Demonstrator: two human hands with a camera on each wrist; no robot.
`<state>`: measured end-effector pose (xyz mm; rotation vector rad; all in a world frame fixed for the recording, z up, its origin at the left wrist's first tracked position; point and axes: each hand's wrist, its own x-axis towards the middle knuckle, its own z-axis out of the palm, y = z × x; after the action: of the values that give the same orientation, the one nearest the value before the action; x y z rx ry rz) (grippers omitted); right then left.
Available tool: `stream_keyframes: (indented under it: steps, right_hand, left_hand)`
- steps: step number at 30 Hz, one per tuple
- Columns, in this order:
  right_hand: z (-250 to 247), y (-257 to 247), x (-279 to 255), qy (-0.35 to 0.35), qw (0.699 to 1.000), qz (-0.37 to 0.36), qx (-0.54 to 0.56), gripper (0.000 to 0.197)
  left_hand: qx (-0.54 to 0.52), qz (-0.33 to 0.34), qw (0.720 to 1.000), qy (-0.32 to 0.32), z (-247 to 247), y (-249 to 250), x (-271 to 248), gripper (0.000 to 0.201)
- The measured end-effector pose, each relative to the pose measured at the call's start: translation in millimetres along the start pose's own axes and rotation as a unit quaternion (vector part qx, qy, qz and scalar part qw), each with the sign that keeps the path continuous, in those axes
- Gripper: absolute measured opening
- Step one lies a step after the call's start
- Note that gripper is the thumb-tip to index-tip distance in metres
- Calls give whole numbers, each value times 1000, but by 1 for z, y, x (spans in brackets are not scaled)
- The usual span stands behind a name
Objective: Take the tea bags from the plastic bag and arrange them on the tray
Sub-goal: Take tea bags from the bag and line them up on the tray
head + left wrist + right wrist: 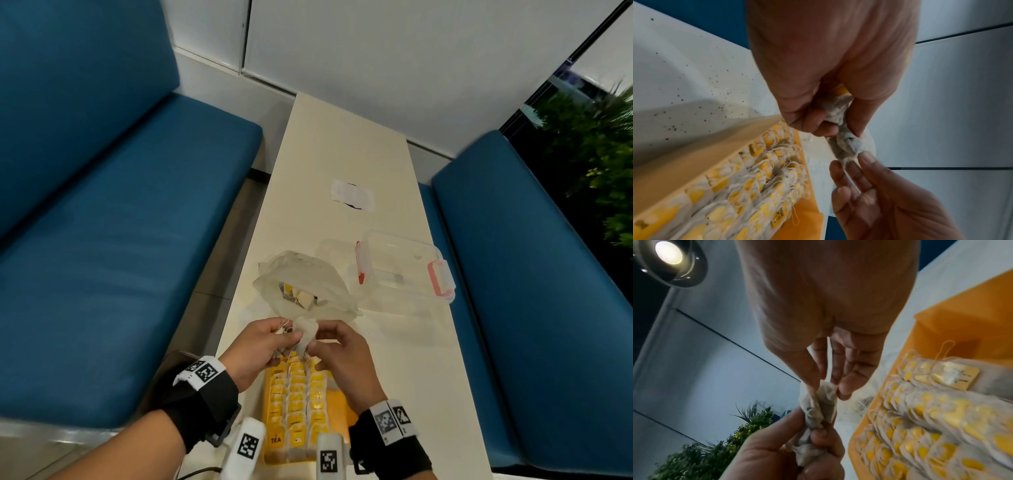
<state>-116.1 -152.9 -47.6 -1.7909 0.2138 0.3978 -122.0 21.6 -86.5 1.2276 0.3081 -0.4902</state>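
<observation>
Both hands meet above the far end of the yellow tray point(342, 401). My left hand point(291, 337) grips a crumpled bunch of tea bags point(306, 334) with loose strings. My right hand point(317, 341) pinches the end of one tea bag point(825, 395) of that bunch between thumb and fingertips. The left wrist view shows my left hand point(824, 123) curled round the bunch point(836, 107) and my right hand point(851, 160) just below it. Rows of tea bags point(296, 404) with yellow tags fill the tray's left part. The plastic bag point(305, 284) lies open just beyond my hands, with tea bags inside.
A clear plastic container point(404, 270) with red clasps stands right of the plastic bag on the narrow cream table point(342, 154). Blue benches point(120, 240) flank the table on both sides. A small white paper point(352, 195) lies farther back. The tray's right part point(962, 321) is bare.
</observation>
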Motion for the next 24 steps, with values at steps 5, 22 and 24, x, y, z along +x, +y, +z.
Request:
stream_keyframes:
  steps: [5, 22, 24]
  right_hand:
    - [2, -3, 6, 1, 996, -57, -69, 14]
    - [5, 0, 14, 77, 987, -74, -124, 15]
    - [7, 0, 14, 80, 984, -81, -137, 11]
  left_hand:
    - [4, -1, 1000, -15, 1, -1, 2, 14]
    - [-20, 15, 999, 40, 6, -2, 4, 13]
    - [-6, 35, 998, 60, 7, -2, 6, 12]
